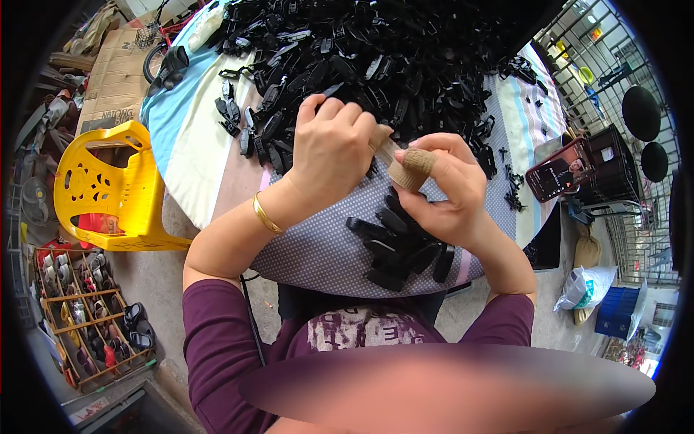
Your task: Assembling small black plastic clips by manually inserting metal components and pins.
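The left hand [332, 150] is curled up tight, with its finger ends mostly tucked out of sight; its grip is at the top end of a pale strip [387, 153]; a small tan bit [380, 134] shows right there too. The right hand [457, 184] has its thumb and pointing finger bent close together; its grip is nearly closed at the low end of the strip, where a tan wrap [413, 169] sits; I cannot tell just how the wrap goes around. The strip is up above the desk [311, 253], between the two hands; a little pile of black parts [394, 246] lies just below the right hand; a big black heap [340, 54] lies past both hands.
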`<control>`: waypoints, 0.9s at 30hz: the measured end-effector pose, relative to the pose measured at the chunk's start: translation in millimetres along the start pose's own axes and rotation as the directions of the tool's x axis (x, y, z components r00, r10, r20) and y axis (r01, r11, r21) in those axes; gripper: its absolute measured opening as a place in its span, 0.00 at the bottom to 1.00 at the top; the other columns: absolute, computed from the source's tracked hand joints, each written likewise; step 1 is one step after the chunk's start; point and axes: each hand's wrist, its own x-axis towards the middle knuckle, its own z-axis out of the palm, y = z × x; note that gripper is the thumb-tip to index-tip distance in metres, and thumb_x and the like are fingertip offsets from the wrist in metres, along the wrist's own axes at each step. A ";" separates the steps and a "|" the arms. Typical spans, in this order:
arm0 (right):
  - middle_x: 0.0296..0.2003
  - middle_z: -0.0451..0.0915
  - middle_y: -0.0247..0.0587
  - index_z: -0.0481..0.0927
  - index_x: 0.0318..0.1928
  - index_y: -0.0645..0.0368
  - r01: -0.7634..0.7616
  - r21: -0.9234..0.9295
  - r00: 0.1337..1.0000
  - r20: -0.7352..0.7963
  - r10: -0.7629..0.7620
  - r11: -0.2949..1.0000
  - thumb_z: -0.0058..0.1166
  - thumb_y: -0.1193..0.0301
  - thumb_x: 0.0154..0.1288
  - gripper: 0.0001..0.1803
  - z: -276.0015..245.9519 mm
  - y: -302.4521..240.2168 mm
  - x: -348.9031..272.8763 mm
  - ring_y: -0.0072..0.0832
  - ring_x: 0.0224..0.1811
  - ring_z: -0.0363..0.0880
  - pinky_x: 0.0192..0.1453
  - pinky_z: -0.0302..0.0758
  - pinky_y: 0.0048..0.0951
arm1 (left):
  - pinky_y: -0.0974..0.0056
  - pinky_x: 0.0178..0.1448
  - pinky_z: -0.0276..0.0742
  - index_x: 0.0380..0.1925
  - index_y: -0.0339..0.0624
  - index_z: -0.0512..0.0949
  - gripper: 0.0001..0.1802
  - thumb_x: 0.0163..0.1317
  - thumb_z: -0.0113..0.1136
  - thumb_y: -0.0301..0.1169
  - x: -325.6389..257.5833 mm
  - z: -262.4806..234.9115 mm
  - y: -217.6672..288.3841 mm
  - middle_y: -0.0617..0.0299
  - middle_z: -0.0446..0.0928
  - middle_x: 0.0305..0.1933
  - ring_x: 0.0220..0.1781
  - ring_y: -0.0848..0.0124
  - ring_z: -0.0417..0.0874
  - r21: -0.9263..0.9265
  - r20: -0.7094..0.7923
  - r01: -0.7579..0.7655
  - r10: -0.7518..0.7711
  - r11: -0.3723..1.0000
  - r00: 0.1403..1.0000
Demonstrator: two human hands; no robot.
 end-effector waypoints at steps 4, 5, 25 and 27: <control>0.42 0.77 0.42 0.71 0.52 0.66 -0.404 0.520 0.915 0.218 0.340 0.753 0.59 0.70 0.56 0.24 -1.8 12.8 -8.9 0.24 0.40 0.76 0.43 0.74 0.23 | 0.61 0.45 0.75 0.36 0.38 0.79 0.09 0.57 0.58 0.30 5.1 -0.8 -3.7 0.59 0.80 0.30 0.35 0.61 0.81 -0.320 -0.074 0.063 -0.092 0.945 0.993; 0.42 0.76 0.39 0.65 0.57 0.67 -0.587 0.552 0.805 0.322 0.498 0.592 0.57 0.68 0.59 0.27 -2.4 10.4 -9.7 0.19 0.39 0.75 0.45 0.73 0.22 | 0.65 0.38 0.78 0.44 0.36 0.77 0.12 0.61 0.55 0.28 5.5 -7.6 -0.1 0.56 0.80 0.30 0.33 0.63 0.83 -0.485 0.055 0.189 -0.186 0.854 0.981; 0.34 0.81 0.45 0.64 0.60 0.64 -0.780 0.614 0.594 0.667 0.449 0.119 0.57 0.78 0.55 0.31 -12.2 14.9 16.4 0.15 0.22 0.76 0.23 0.71 0.11 | 0.60 0.41 0.77 0.63 0.38 0.55 0.40 0.50 0.61 0.24 -6.7 3.9 0.9 0.52 0.79 0.34 0.39 0.55 0.81 -0.782 0.488 0.432 0.010 0.449 0.873; 0.34 0.81 0.44 0.64 0.60 0.65 -0.795 0.582 0.585 0.661 0.470 0.170 0.56 0.78 0.56 0.30 -10.6 12.5 16.8 0.15 0.21 0.76 0.23 0.70 0.11 | 0.62 0.43 0.77 0.64 0.40 0.54 0.37 0.54 0.59 0.24 -1.4 -1.5 -0.2 0.52 0.79 0.35 0.40 0.59 0.82 -0.688 0.547 0.465 -0.024 0.557 0.837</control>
